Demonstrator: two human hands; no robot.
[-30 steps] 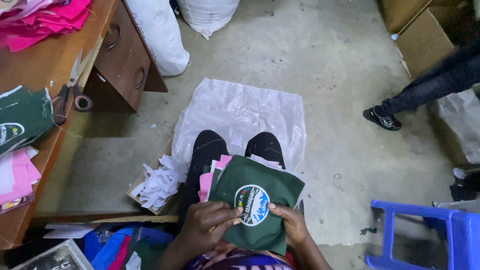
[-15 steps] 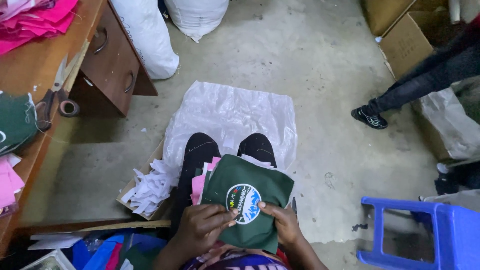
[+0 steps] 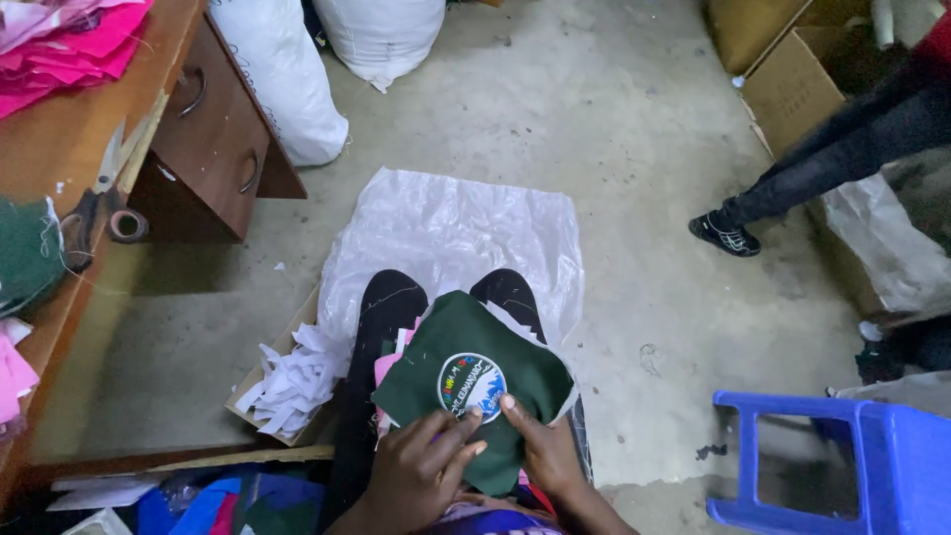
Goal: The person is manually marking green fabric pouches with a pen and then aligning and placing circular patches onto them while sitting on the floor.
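Both hands, left hand (image 3: 421, 474) and right hand (image 3: 543, 451), press fingertips on the round patch (image 3: 472, 385) centred on the green cloth (image 3: 466, 381); pink pieces (image 3: 389, 369) at 9 o'clock wait untouched

The cloth piece (image 3: 451, 347) on the lap is dark green, bearing a round patch (image 3: 472, 386) with a white rim, a blue lower half and small multicoloured letters. Pink fabric edges (image 3: 387, 365) peek out at its nine o'clock. The plastic sheet (image 3: 456, 233) at twelve o'clock is milky white. At ten o'clock the desk (image 3: 203, 149) is reddish brown; hot-pink fabric (image 3: 69, 40) lies on it. The stool (image 3: 842, 456) at four o'clock is bright blue. White paper scraps (image 3: 292, 376) fill a tan box.
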